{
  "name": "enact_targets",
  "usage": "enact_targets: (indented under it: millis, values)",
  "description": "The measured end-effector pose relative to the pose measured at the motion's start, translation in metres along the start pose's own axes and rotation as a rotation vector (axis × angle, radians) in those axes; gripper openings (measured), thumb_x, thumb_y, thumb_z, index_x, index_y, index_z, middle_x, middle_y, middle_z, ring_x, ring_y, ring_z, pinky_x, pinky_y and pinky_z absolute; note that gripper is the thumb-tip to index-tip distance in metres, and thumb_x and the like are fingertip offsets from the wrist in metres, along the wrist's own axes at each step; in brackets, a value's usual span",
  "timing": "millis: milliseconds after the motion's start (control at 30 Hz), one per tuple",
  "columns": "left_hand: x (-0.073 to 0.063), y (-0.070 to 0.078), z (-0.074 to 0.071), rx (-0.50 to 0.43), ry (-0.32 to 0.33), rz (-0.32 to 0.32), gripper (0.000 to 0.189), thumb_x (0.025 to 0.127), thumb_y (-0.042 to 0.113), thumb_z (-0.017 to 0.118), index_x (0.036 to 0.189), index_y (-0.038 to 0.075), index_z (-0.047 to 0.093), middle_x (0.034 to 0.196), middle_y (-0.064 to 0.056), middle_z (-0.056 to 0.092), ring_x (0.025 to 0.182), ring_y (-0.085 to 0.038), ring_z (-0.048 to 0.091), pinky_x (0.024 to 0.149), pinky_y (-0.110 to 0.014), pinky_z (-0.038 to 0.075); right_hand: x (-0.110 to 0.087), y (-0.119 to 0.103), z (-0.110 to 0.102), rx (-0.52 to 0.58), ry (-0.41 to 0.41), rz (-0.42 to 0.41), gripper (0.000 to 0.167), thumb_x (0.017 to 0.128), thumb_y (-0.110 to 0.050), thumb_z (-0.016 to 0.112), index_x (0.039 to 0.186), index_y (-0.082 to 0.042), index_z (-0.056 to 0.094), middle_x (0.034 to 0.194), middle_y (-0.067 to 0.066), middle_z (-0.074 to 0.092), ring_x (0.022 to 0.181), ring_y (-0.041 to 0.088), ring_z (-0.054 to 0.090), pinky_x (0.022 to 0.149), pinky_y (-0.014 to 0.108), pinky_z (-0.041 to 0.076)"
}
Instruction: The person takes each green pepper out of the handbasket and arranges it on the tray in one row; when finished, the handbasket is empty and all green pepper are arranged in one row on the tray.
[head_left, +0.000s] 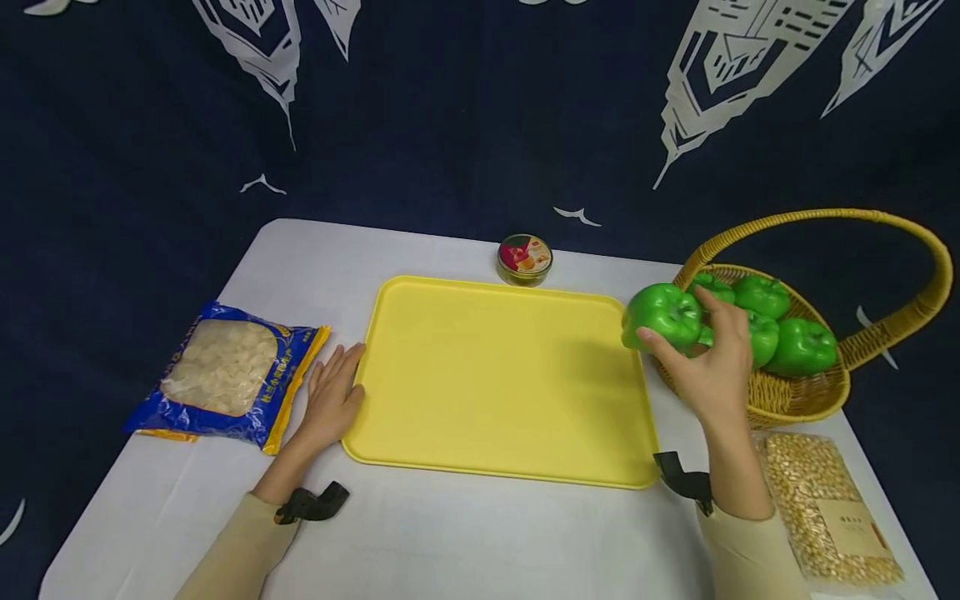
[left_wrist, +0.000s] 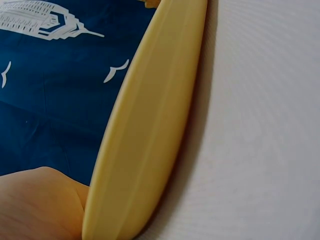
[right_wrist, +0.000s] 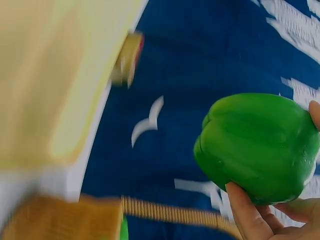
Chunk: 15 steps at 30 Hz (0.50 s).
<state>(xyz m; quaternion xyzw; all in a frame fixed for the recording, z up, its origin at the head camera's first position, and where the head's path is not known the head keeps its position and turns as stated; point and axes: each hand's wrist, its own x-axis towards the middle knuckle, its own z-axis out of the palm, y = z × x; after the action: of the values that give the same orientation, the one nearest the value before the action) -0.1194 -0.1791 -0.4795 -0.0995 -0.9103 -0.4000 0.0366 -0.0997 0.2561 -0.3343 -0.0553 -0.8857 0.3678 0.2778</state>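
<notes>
My right hand (head_left: 712, 367) grips a glossy green bell pepper (head_left: 663, 317) between thumb and fingers, above the far right corner of the yellow tray (head_left: 495, 383) and beside the basket's near left rim. The same pepper (right_wrist: 257, 147) fills the right of the right wrist view, with fingertips on its underside. Several more green bell peppers (head_left: 801, 346) lie in the yellow wicker basket (head_left: 795, 408) with its tall arched handle. My left hand (head_left: 333, 400) rests by the tray's left edge, fingers extended and touching the rim. The tray's edge (left_wrist: 145, 120) runs through the left wrist view.
A blue and yellow bag of pale flakes (head_left: 225, 375) lies left of my left hand. Behind the tray stands a small round tin (head_left: 524, 259). A clear pack of corn kernels (head_left: 825, 508) lies in front of the basket. A dark patterned cloth (head_left: 465, 125) hangs behind the white table (head_left: 480, 533).
</notes>
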Motion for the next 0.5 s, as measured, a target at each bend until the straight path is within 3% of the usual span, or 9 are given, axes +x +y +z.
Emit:
enact_targets:
  millis: [167, 500]
  values:
    - [0.000, -0.001, 0.001, 0.009, 0.010, 0.006, 0.058, 0.091, -0.004, 0.046, 0.148, -0.007, 0.034, 0.153, -0.027, 0.034, 0.148, -0.044, 0.014, 0.116, -0.059, -0.004, 0.007, -0.021, 0.047, 0.080, -0.140, -0.040, 0.079, 0.076, -0.021, 0.083, 0.143, -0.002, 0.047, 0.130, 0.024, 0.045, 0.113, 0.031, 0.046, 0.089, 0.042, 0.040]
    - [0.001, 0.001, -0.001, 0.038, 0.006, -0.010, 0.059, 0.090, -0.001, 0.046, 0.148, -0.005, 0.034, 0.153, -0.025, 0.035, 0.148, -0.042, 0.015, 0.118, -0.058, -0.003, 0.001, -0.077, 0.140, 0.163, -0.376, -0.088, 0.082, 0.074, -0.037, 0.084, 0.141, -0.004, 0.050, 0.126, 0.017, 0.045, 0.118, 0.032, 0.047, 0.099, 0.051, 0.041]
